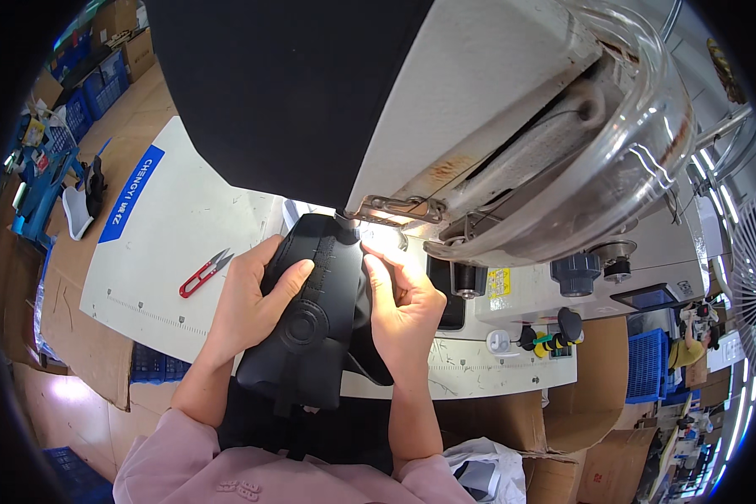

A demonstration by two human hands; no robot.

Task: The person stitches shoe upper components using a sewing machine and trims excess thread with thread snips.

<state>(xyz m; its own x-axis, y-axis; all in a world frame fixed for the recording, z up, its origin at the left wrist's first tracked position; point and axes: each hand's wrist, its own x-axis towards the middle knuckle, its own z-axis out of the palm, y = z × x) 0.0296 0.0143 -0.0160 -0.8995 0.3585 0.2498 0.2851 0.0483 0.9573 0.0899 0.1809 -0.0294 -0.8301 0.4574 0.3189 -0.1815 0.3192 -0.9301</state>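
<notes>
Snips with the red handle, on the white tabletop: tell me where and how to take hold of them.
Grip the red handle, likely best from the left and above, pinching its long sides. The snips lie flat with the blades pointing away and rightward, so this approach should avoid the edges.

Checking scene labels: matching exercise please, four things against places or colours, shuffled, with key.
1. Snips
2. Black piece
3. Fan
4. Strip on the table's left edge

A. Far right of picture
B. Blue
C. Red handles
D. Between left hand and right hand

Pairs: 1-C, 2-D, 3-A, 4-B
</notes>
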